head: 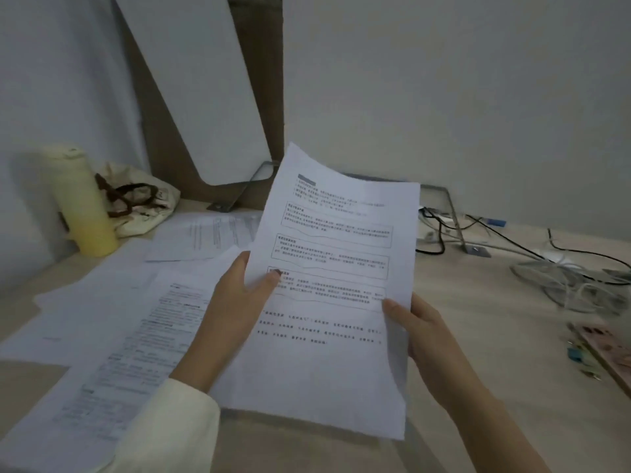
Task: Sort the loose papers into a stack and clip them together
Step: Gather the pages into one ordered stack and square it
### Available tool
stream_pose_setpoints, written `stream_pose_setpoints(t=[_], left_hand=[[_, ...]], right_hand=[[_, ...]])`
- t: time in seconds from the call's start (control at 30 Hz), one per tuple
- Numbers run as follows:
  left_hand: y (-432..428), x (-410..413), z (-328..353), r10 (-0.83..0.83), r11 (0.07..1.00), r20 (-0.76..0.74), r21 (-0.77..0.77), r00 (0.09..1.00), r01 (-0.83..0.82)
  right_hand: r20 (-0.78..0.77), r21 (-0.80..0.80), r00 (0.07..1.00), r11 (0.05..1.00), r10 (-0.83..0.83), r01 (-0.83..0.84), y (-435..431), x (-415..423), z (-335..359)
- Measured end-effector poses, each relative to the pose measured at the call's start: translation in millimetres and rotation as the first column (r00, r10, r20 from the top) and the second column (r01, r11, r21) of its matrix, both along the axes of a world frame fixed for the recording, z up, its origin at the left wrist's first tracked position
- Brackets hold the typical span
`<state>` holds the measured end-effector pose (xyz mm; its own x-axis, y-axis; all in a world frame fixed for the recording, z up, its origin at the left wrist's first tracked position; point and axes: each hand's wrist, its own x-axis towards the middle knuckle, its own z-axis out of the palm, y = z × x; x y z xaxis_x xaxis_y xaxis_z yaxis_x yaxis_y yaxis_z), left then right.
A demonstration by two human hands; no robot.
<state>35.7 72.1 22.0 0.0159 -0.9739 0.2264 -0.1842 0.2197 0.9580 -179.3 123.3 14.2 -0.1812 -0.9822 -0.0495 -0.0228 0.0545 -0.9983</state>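
- Loose papers (112,336) lie spread flat across the left of the bench (478,336), not yet gathered.
- The left hand (239,302) pinches the left edge of the held sheets (327,370), thumb on the print, tilting them up, probably for reading.
- The right hand (416,329) grips their right edge, steadying them.
- What look like small clips (573,355) lie far right, likely for the final step.

An office desk (478,336): printed papers (136,336) spread out, tangled cables (563,278) (by the wall), partition panel (191,80)
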Motion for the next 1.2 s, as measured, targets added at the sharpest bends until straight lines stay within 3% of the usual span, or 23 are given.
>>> stream_pose_setpoints(t=[0.27,0.5,0.67,0.87,1.03,1.2], left_hand=[[-10.5,134.6,-25.4,0.126,0.966,0.370,0.163,0.920,-0.198],[-18.8,203.7,-62.8,0.023,0.891,0.603,0.350,0.797,-0.291],[-18.0,209.7,-81.2,0.057,0.822,0.655,0.397,0.753,-0.408],[-28.1,210.0,-82.9,-0.057,0.743,0.701,0.506,0.711,-0.439],[-37.8,209.5,-77.2,-0.008,0.718,0.544,0.587,0.839,-0.374],[-41.6,211.0,-80.2,-0.018,0.709,0.468,0.629,0.883,-0.319]], right_hand=[[0.122,0.287,0.923,0.878,0.364,-0.384,-11.5,116.8,-32.9],[0.210,0.356,0.919,0.849,0.335,-0.391,-14.4,174.1,-66.4],[0.154,0.396,0.954,0.869,0.256,-0.297,-19.8,179.0,-81.9],[0.048,0.399,0.963,0.878,0.267,-0.263,-23.6,183.8,-81.8],[-0.106,0.413,0.947,0.880,0.304,-0.236,-31.7,187.9,-89.8],[-0.142,0.419,0.938,0.877,0.317,-0.233,-35.0,188.5,-95.7]])
